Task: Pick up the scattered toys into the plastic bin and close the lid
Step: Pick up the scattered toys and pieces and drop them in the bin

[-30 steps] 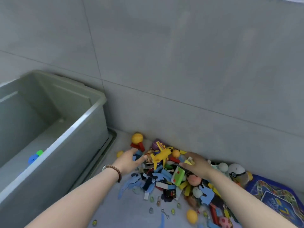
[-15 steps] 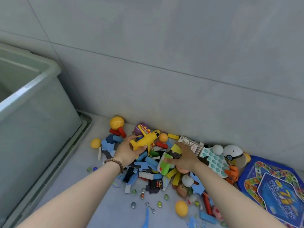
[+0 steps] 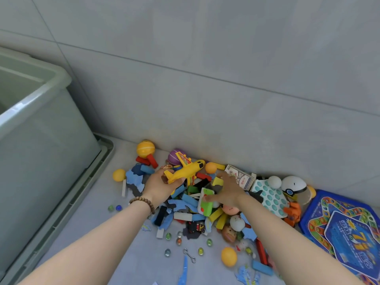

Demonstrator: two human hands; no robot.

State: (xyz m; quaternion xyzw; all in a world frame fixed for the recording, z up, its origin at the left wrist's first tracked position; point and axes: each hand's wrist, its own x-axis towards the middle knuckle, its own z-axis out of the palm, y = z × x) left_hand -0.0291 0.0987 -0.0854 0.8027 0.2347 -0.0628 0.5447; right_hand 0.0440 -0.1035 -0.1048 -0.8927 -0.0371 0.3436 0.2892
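While toys (image 3: 190, 199) lie piled at 5 o'clock, grab step on. Left hand (image 3: 158, 187) grips plane (image 3: 188, 171). Right hand (image 3: 229, 191) spread over pile, thumb on green toy (image 3: 205, 205); hold unclear. Next: carry to bin (image 3: 41, 151), 9 o'clock, drop in.

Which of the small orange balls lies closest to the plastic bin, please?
The orange ball lying apart, left of the toy pile; the others lie farther right.

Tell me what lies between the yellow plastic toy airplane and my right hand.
Head view: a blue block, a green block and a black block lie between the yellow plastic toy airplane and the right hand.
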